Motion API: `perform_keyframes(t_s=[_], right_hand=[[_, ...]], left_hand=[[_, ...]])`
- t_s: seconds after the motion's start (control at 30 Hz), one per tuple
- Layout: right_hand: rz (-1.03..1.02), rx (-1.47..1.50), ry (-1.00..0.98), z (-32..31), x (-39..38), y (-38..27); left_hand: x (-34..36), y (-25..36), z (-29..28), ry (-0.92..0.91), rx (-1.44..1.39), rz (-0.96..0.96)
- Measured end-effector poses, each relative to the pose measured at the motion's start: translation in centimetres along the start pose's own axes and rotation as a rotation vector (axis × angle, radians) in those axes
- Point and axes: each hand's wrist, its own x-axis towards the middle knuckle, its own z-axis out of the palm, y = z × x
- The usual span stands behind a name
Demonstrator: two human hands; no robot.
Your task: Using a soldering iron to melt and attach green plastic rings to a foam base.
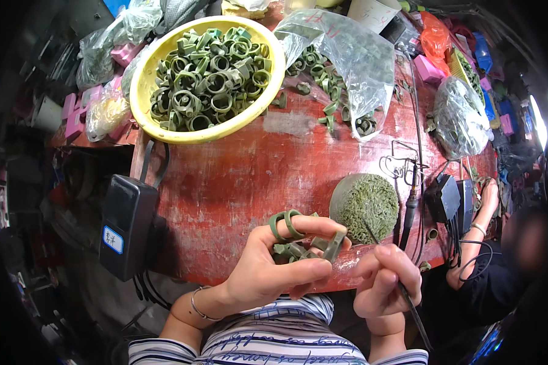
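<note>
My left hand [265,267] holds several green ring-shaped pieces; green bands [286,225] circle its index finger, and an angular green piece [333,246] is pinched near the fingertips. My right hand [389,283] grips a thin dark pointed tool [415,316] like a pen, its tip over a round block with a rough, speckled green top [371,204], just beyond both hands. I cannot tell whether the tip touches it.
On the red table [225,170] stand a yellow bowl of green rings [146,109], a plastic bag [359,61], black boxes [128,225] [444,198] and a wired handpiece [411,207]. A co-worker's arm [472,243] is at the right.
</note>
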Motion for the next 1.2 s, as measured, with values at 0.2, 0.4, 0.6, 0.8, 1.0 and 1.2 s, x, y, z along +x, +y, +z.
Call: perform_keyframes(t_s=[0.2, 0.4, 0.6, 0.8, 1.0, 1.2], right_hand=[[0.173, -0.319, 0.032, 1.8, 5.3, 4.3], [0.102, -0.718, -0.181, 3.7, 9.3, 10.3], [0.164, -0.874, -0.264, 4.9, 10.3, 11.4], [0.197, -0.642, -0.501, 3.9, 7.9, 7.8], [0.277, -0.199, -0.244, 2.1, 5.9, 1.0], [0.089, 0.24, -0.166, -0.1, 3.6, -2.3]], left_hand=[[0.1, -0.3, -1.5, -0.085, -0.145, 0.072], [-0.2, 0.1, -1.9, -0.043, -0.151, 0.188], [-1.0, 1.2, -1.7, -0.083, -0.171, 0.135], [-0.9, 1.4, -1.9, -0.141, -0.209, 0.033], [-0.7, 0.9, -1.8, -0.063, -0.17, 0.018], [-0.6, 1.8, -0.5, 0.039, -0.091, -0.073]])
